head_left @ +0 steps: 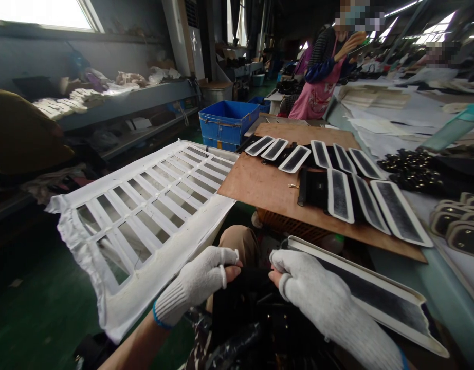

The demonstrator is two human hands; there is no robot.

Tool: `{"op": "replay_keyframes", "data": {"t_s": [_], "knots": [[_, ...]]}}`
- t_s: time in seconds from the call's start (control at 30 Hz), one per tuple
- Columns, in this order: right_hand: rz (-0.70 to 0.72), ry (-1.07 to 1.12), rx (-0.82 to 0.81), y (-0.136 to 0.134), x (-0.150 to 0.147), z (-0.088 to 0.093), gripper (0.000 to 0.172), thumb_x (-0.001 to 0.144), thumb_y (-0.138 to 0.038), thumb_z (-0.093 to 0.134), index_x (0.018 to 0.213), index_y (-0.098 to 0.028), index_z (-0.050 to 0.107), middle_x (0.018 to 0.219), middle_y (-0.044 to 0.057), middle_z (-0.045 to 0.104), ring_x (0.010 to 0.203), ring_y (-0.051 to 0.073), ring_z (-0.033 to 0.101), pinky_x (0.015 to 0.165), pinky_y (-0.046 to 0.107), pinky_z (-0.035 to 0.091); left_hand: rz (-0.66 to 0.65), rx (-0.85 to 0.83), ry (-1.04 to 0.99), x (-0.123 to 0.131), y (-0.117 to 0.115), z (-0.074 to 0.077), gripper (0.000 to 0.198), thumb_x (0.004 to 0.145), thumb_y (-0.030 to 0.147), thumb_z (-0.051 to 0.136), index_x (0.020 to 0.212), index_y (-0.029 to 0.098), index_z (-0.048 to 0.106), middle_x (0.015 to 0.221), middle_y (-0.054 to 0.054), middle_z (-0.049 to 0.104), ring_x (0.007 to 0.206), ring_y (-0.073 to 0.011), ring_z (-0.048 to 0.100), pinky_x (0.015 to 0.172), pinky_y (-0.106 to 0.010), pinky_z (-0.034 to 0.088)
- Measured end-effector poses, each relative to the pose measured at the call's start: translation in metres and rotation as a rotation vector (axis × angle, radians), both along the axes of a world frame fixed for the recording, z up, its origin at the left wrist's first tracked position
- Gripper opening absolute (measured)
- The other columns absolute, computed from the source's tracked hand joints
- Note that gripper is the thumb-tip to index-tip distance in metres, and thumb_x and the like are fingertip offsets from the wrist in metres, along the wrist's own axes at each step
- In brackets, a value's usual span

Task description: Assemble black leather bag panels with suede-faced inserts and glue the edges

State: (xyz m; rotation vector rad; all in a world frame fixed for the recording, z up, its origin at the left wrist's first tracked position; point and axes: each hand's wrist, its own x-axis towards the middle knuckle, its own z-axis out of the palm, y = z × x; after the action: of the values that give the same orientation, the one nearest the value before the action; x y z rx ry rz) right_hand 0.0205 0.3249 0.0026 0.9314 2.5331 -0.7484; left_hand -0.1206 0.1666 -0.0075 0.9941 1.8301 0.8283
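Observation:
Both my hands wear white knit gloves with cut fingertips. My left hand (200, 280) and my right hand (310, 293) meet over my lap, fingers curled and pinched close together above a pile of black pieces (256, 318). What the fingers pinch is too dark to make out. A long white-edged black strip (376, 300) lies under my right hand. To the left stands a white slatted rack (144, 216).
A brown board (268, 190) carries several black strips with white borders (339, 195). Behind it sits a blue crate (227, 121). A person in a pink apron (322, 82) works at the back. Dark buckles (410, 169) lie on the table at right.

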Motion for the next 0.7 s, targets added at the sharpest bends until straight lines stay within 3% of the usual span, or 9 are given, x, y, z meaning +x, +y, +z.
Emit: {"op": "replay_keyframes", "data": {"t_s": [0.27, 0.5, 0.7], "knots": [[-0.002, 0.004, 0.032, -0.005, -0.002, 0.001, 0.011, 0.079, -0.019, 0.052, 0.069, -0.022, 0.048, 0.076, -0.003, 0.059, 0.075, 0.015, 0.051, 0.059, 0.029, 0.026, -0.018, -0.101, 0.033, 0.0, 0.005, 0.001, 0.02, 0.074, 0.036, 0.049, 0.077, 0.018, 0.059, 0.069, 0.003, 0.051, 0.066, -0.0133, 0.045, 0.062, -0.027, 0.032], [-0.033, 0.075, -0.001, -0.002, 0.005, -0.002, 0.013, 0.082, -0.022, 0.055, 0.07, -0.022, 0.051, 0.077, -0.004, 0.06, 0.072, 0.013, 0.05, 0.062, 0.028, 0.027, -0.034, -0.067, 0.048, 0.002, 0.006, 0.004, 0.017, 0.073, 0.032, 0.048, 0.074, 0.018, 0.057, 0.074, 0.001, 0.055, 0.072, -0.0154, 0.05, 0.066, -0.026, 0.036], [-0.027, 0.037, 0.011, -0.005, 0.003, 0.005, 0.011, 0.081, -0.021, 0.055, 0.071, -0.022, 0.05, 0.074, -0.005, 0.057, 0.065, 0.012, 0.047, 0.059, 0.028, 0.025, -0.046, -0.169, 0.121, 0.004, 0.007, 0.017, 0.02, 0.077, 0.036, 0.047, 0.075, 0.018, 0.056, 0.071, 0.002, 0.052, 0.068, -0.0134, 0.047, 0.062, -0.023, 0.034]]}}
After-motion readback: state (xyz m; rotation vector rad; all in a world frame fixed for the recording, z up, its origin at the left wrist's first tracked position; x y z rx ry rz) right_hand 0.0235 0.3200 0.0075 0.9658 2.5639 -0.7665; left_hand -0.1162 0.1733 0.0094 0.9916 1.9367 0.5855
